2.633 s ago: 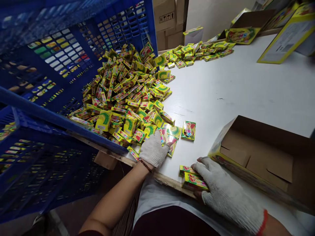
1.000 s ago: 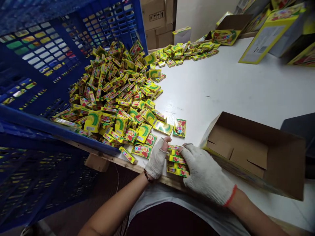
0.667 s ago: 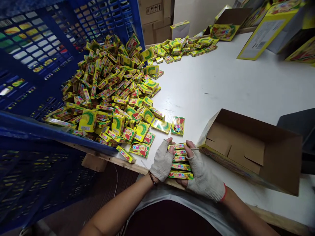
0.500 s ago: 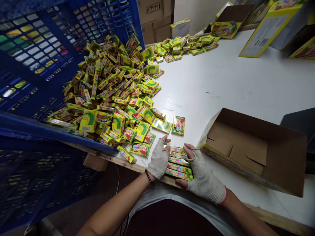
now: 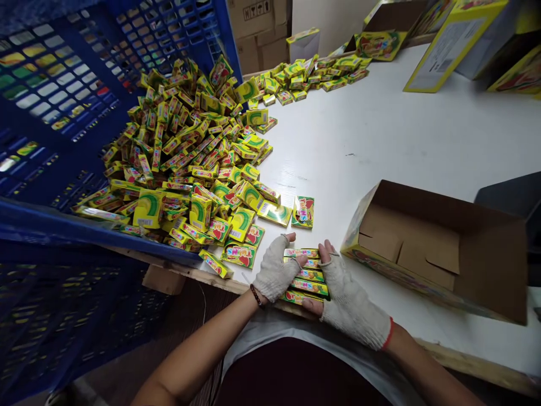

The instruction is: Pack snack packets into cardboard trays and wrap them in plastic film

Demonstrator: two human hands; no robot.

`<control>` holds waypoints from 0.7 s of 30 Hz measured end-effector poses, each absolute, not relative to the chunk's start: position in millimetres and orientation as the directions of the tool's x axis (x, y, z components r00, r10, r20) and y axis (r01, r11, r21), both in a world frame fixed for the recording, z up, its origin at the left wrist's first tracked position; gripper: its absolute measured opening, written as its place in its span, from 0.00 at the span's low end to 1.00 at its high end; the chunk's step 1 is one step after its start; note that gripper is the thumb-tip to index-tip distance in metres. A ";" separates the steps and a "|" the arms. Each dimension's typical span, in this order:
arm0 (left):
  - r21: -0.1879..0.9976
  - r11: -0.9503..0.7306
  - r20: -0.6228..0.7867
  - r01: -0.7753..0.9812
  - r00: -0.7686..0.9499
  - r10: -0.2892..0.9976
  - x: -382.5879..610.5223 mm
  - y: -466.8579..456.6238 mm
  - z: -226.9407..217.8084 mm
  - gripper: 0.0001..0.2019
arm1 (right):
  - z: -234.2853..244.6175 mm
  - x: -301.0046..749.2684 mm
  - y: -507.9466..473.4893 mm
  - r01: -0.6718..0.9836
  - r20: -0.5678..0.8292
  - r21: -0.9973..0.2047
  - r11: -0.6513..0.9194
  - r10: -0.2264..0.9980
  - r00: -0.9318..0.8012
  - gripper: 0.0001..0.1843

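At the table's near edge, a row of several small yellow-green candy boxes (image 5: pixel 311 276) stands on its narrow sides, pressed side by side. My left hand (image 5: pixel 274 269), in a fingerless white knit glove, closes on the row's left end, its thumb lying over the boxes. On the other end is my right hand (image 5: pixel 350 301), gloved alike with a red cuff, its fingers at the far corner and its thumb at the near one. The hands partly cover the row. Just beyond them a single candy box (image 5: pixel 303 212) lies flat.
A large heap of candy boxes (image 5: pixel 198 141) spills from a blue plastic crate (image 5: pixel 63 223) onto the white table (image 5: pixel 338 135). An open cardboard carton (image 5: pixel 494 254) stands to the right. More loose boxes (image 5: pixel 296 79) and display cartons (image 5: pixel 448 51) are along the far side.
My left thumb has moved right, over the tops of the boxes. The fingers of my right hand have drawn slightly inward against the row. The whole view has shifted a little.
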State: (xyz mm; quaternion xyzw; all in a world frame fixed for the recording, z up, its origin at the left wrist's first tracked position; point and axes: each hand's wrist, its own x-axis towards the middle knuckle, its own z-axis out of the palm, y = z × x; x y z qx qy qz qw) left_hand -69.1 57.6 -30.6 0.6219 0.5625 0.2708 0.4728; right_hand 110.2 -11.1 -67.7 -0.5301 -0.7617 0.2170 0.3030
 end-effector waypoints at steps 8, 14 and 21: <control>0.853 0.102 -0.239 0.512 0.208 0.948 -66.3 71.4 -22.5 0.17 | -50.2 117.3 -29.4 0.785 0.453 -0.426 0.450 0.857 -0.246 0.18; 0.892 -0.009 -0.171 0.453 0.355 0.919 -68.1 62.0 -24.8 0.09 | -56.7 115.2 -16.6 0.694 0.350 -0.597 0.403 0.909 -0.228 0.50; 0.975 0.217 -0.222 0.048 0.181 0.958 -56.2 56.0 -35.2 0.26 | -33.7 105.0 -7.1 0.639 0.228 -0.667 0.383 0.922 -0.314 0.46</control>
